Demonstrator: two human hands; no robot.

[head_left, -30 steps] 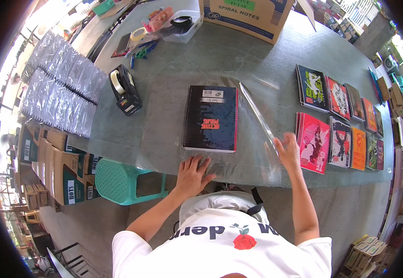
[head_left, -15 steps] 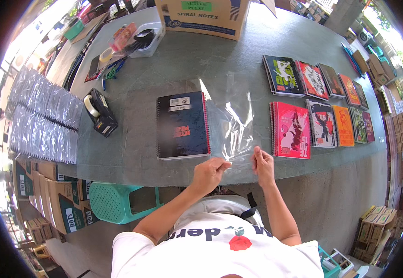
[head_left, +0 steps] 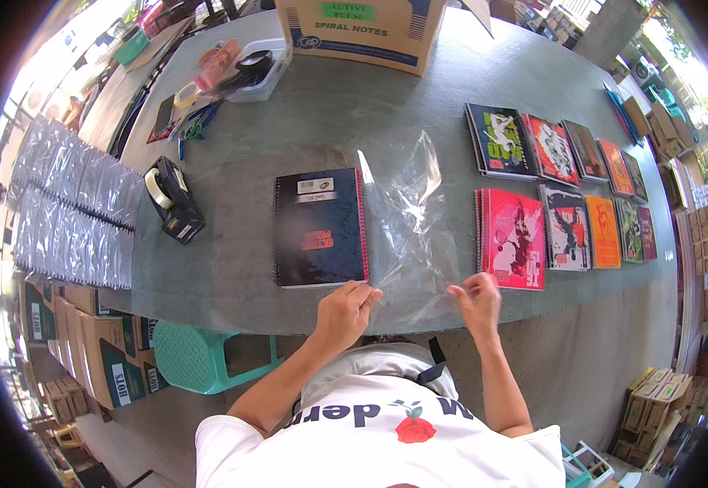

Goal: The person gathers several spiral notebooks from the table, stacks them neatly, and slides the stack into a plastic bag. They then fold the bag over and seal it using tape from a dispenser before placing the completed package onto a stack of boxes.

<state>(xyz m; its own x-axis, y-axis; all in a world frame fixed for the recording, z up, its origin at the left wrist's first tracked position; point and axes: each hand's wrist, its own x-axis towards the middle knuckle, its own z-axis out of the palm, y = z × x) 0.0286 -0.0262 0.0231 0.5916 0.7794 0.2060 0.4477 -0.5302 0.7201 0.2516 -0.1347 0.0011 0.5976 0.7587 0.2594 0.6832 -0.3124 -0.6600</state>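
A clear plastic bag [head_left: 416, 244] lies on the grey-green table, its glossy film creased and partly raised at the far end. At its near edge, my left hand [head_left: 346, 314] is closed in a pinch on the film. My right hand [head_left: 479, 304] pinches the bag's other near corner, thumb against fingers. Directly left of the bag rests a stack of dark spiral notebooks [head_left: 318, 232], a white label on the top cover and red wire along the right side. My left knuckles are just below the stack's lower right corner.
A tape dispenser [head_left: 177, 202] stands left of the dark notebooks. Bagged notebooks [head_left: 73, 203] fill the left edge. Two rows of colourful notebooks [head_left: 513, 240] lie at right. Behind are a clear bin [head_left: 266, 81] and a carton [head_left: 354, 37]; a green stool [head_left: 199, 358] is below left.
My hands have moved apart, the left one leftward and the right one rightward. Between them the bag's near edge is spread wider, and its far end stands up more.
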